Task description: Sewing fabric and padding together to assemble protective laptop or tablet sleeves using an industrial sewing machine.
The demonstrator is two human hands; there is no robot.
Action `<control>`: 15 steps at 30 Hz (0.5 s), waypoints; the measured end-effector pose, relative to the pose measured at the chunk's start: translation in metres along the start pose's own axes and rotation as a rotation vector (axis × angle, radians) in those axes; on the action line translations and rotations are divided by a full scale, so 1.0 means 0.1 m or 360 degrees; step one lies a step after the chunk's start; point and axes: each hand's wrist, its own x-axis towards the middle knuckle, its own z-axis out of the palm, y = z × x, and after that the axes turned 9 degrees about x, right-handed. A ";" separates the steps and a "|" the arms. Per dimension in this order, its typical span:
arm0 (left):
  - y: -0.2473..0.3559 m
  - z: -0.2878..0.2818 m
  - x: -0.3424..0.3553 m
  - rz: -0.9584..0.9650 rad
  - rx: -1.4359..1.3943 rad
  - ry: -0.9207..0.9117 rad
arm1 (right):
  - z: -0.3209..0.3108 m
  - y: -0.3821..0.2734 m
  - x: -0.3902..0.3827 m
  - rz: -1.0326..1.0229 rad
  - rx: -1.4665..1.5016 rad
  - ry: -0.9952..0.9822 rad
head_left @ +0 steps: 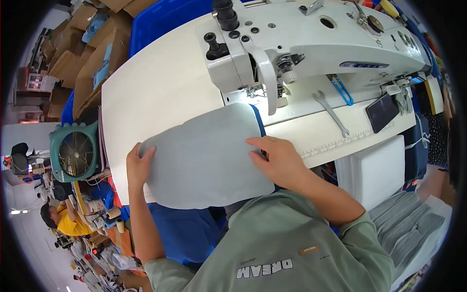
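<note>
Left hand [139, 164]: laid flat, fingers spread, on the near-left edge of the grey fabric panel [206, 155]. Right hand [276, 158]: pressed flat on its right edge beside the blue trim [259, 121]. Panel is spread on the white table [155, 82], its far end under the sewing machine [311, 44] needle. Step judged: feeding the seam; steady, even guiding is called for next.

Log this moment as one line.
left hand: flat on grey fabric piece | right hand: pressing its blue-trimmed edge | sewing machine: fabric under needle
</note>
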 end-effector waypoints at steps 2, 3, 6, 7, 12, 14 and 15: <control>0.01 0.02 0.02 -0.0028 0.0057 0.0001 | -0.01 0.00 -0.02 0.0009 0.0019 -0.0001; -0.07 0.03 0.03 0.0242 0.0223 0.0220 | -0.01 0.00 -0.02 0.0012 0.0042 0.0010; -0.14 0.15 0.00 0.0665 0.0497 0.0697 | 0.03 0.04 -0.03 0.0087 0.0201 0.0070; -0.15 0.17 -0.02 0.0795 0.0607 0.0963 | 0.06 0.08 -0.05 0.0090 0.0200 0.0091; -0.13 0.10 -0.05 0.0220 -0.0020 0.0381 | 0.14 0.12 -0.06 -0.0152 0.0169 0.0199; -0.18 0.01 0.04 0.0075 -0.0078 0.0098 | 0.10 0.10 -0.06 -0.0089 0.0202 0.0182; -0.16 -0.04 0.07 0.0056 -0.0063 0.0119 | 0.09 0.09 -0.05 -0.0021 0.0230 0.0178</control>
